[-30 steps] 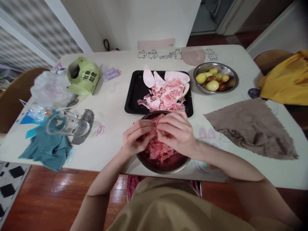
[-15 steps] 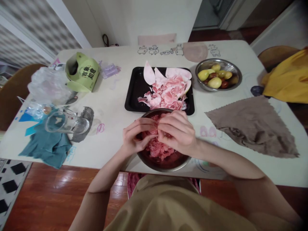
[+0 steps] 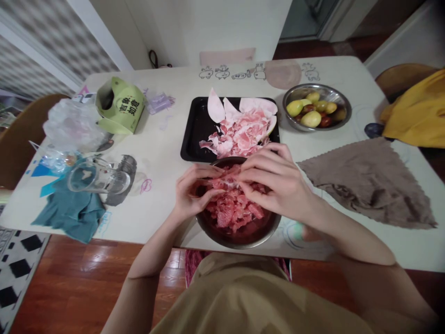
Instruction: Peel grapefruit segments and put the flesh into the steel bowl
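Both my hands work over a steel bowl [image 3: 239, 235] of pink pomelo flesh [image 3: 234, 211] at the table's near edge. My left hand [image 3: 189, 192] curls its fingers round a pomelo piece [image 3: 222, 182] above the bowl's left side. My right hand [image 3: 276, 181] pinches the same piece from the right, its fingers pressed together. Just behind the bowl lies a black tray [image 3: 194, 132] piled with pink peel and membrane scraps [image 3: 241, 132].
A steel bowl of small fruits [image 3: 316, 111] stands back right, a brown cloth [image 3: 368, 185] right. On the left are a glass jug [image 3: 95, 178] on a teal cloth [image 3: 69, 213], a plastic bag [image 3: 71, 123] and a green box [image 3: 120, 107]. A yellow cloth [image 3: 417, 111] drapes a chair.
My right hand has shifted right and slightly back, drawing away from the left hand. More of the pink flesh in the bowl shows below the hands.
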The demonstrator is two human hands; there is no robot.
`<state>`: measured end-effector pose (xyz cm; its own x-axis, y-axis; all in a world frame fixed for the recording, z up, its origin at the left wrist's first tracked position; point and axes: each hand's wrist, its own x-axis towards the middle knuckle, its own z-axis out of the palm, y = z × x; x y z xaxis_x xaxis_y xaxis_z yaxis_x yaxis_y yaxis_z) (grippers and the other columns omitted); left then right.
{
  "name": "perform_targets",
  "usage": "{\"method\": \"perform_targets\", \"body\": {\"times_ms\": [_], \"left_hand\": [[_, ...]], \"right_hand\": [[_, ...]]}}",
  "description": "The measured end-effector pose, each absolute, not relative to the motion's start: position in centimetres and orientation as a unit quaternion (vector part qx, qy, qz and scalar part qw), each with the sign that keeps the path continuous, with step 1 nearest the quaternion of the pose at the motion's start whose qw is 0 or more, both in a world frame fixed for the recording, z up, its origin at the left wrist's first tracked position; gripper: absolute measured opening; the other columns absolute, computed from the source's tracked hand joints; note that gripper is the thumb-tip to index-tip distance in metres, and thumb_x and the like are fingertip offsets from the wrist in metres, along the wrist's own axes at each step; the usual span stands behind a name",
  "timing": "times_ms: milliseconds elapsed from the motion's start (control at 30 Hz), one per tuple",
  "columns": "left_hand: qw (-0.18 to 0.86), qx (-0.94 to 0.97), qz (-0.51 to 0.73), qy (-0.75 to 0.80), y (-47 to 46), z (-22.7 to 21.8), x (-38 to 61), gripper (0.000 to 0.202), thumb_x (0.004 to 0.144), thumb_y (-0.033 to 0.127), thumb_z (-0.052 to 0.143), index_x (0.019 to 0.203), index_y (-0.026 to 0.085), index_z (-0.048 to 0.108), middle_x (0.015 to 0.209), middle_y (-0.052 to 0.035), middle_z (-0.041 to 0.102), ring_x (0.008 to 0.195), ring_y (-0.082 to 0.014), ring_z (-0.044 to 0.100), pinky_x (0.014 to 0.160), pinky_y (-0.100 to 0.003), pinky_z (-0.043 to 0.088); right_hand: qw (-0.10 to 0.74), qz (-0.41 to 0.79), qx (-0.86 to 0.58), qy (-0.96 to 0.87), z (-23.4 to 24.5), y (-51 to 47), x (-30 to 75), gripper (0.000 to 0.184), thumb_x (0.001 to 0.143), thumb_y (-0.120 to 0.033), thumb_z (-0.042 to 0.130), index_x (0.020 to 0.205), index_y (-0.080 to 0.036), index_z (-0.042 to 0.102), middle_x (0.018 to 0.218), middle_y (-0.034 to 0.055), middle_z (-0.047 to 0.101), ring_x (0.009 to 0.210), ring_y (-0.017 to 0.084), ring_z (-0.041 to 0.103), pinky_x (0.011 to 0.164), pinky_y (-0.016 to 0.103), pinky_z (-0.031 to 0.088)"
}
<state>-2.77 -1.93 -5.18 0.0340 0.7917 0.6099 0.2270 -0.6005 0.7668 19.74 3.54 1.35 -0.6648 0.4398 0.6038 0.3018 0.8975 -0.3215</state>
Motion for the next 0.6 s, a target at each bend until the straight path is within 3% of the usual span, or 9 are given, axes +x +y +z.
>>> {"method": "perform_targets", "body": {"times_ms": [100, 200, 367, 500, 600], "left_hand": [[0.203, 0.694, 0.586, 0.366, -1.69, -5.05, -2.69, 0.032, 0.073, 0.013, 0.088, 0.101, 0.019, 0.073, 0.097, -0.0064, 0.074, 0.095, -0.0218, 0.073, 0.087, -0.039, 0.062], [0.192, 0.695, 0.592, 0.359, -1.59, -5.02, -2.61, 0.03, 0.075, 0.012, 0.087, 0.102, 0.018, 0.073, 0.096, -0.0064, 0.073, 0.096, -0.0228, 0.073, 0.087, -0.04, 0.062], [0.188, 0.727, 0.569, 0.335, -1.71, -5.06, -2.59, 0.028, 0.08, 0.01, 0.082, 0.106, 0.018, 0.073, 0.102, -0.0082, 0.074, 0.099, -0.0227, 0.073, 0.088, -0.04, 0.063], [0.186, 0.721, 0.58, 0.33, -1.67, -5.07, -2.52, 0.03, 0.08, 0.009, 0.081, 0.107, 0.018, 0.072, 0.101, -0.0082, 0.074, 0.099, -0.023, 0.074, 0.088, -0.041, 0.063], [0.188, 0.72, 0.586, 0.321, -1.64, -5.1, -2.43, 0.027, 0.081, 0.01, 0.081, 0.105, 0.018, 0.071, 0.1, -0.008, 0.074, 0.098, -0.0229, 0.074, 0.088, -0.04, 0.063]], "right_hand": [[0.312, 0.127, -0.214, -0.917, 2.16, 3.36, 20.32, 0.011, 0.094, -0.014, 0.06, 0.087, -0.019, 0.066, 0.088, 0.0021, 0.072, 0.086, 0.016, 0.064, 0.1, 0.042, 0.042], [0.285, 0.152, -0.224, -0.92, 2.46, 3.13, 20.63, 0.013, 0.095, -0.014, 0.058, 0.085, -0.019, 0.066, 0.087, 0.0021, 0.071, 0.084, 0.016, 0.065, 0.099, 0.04, 0.043], [0.26, 0.145, -0.235, -0.925, 2.23, 3.02, 20.69, 0.011, 0.097, -0.017, 0.061, 0.104, -0.02, 0.068, 0.096, 0.0016, 0.076, 0.091, 0.017, 0.067, 0.101, 0.042, 0.039], [0.276, 0.139, -0.255, -0.916, 2.1, 2.86, 20.54, 0.008, 0.098, -0.022, 0.062, 0.1, -0.02, 0.07, 0.093, 0.0004, 0.077, 0.086, 0.016, 0.067, 0.098, 0.041, 0.04], [0.304, 0.103, -0.258, -0.911, 1.53, 2.75, 20.13, 0.015, 0.097, -0.024, 0.065, 0.111, -0.02, 0.07, 0.103, 0.0033, 0.077, 0.097, 0.019, 0.067, 0.097, 0.042, 0.042]]}}
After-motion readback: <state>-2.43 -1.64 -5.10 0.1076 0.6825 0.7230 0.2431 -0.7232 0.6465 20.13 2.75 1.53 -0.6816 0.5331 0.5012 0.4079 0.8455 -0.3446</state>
